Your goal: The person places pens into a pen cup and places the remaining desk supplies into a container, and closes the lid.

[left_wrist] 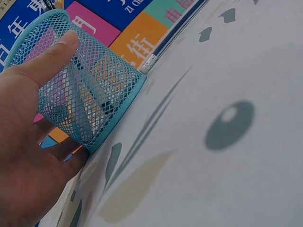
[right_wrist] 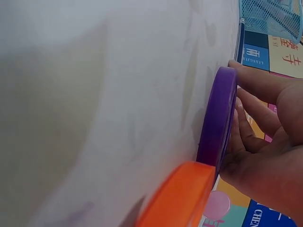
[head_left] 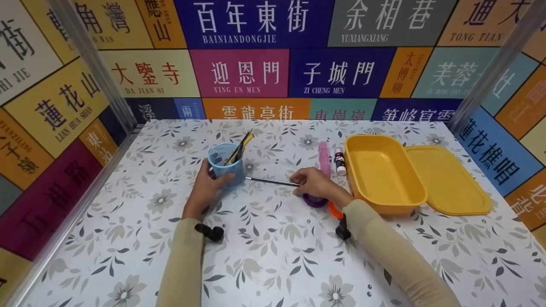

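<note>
My left hand [head_left: 209,187] grips a light blue mesh pen cup [head_left: 230,172], thumb on the near side and fingers round the far side. The cup [left_wrist: 90,90] stands upright on the table with a few pencils or pens [head_left: 241,147] leaning in it. My right hand [head_left: 313,183] pinches a dark pencil [head_left: 273,181] by its right end. It lies low over the tabletop, its pale-tipped end [left_wrist: 150,62] right by the cup's base. Under the right hand, a purple ring [right_wrist: 218,116] stands out beside the fingers, with an orange curved piece [right_wrist: 180,198] nearer the wrist.
A yellow open box [head_left: 384,170] is at the right, its yellow lid [head_left: 456,179] lying beside it. Left of the box are a small glue-stick-like tube [head_left: 340,162] and a long pink object [head_left: 324,155]. Sign-covered walls [head_left: 239,72] border the table's back and sides.
</note>
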Motion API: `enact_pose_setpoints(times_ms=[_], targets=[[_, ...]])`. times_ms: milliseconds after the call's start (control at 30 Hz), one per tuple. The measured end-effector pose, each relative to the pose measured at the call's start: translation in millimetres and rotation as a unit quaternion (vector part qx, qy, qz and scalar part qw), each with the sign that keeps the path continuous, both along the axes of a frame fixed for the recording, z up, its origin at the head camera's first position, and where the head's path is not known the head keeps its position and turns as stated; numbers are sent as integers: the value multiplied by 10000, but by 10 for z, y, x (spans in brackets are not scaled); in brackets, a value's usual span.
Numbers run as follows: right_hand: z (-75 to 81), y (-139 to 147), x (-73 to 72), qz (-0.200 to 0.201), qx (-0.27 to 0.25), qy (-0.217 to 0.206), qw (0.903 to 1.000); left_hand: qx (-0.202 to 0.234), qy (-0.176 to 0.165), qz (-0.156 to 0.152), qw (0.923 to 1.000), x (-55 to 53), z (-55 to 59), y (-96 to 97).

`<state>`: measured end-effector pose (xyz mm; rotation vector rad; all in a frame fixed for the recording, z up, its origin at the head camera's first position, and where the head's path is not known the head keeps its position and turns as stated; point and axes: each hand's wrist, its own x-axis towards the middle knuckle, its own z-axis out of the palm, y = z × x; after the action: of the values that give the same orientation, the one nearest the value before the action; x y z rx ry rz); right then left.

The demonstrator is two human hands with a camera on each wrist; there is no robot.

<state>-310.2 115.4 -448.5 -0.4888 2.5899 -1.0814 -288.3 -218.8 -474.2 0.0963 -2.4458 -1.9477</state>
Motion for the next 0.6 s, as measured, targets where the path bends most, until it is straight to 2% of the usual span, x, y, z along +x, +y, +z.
enact_pose_setpoints(times_ms=[200,433,600], targets=[[-3,13,-7,44,19,-23,10000,-30,-47,31,10000,-1,-9,1],[-27,6,-27,98,-77,154,9998,96,114,-15,9999,26,-14,6],[-7,0,-28,98,48,71,9999,85,121,1,9999,22,-2,15]])
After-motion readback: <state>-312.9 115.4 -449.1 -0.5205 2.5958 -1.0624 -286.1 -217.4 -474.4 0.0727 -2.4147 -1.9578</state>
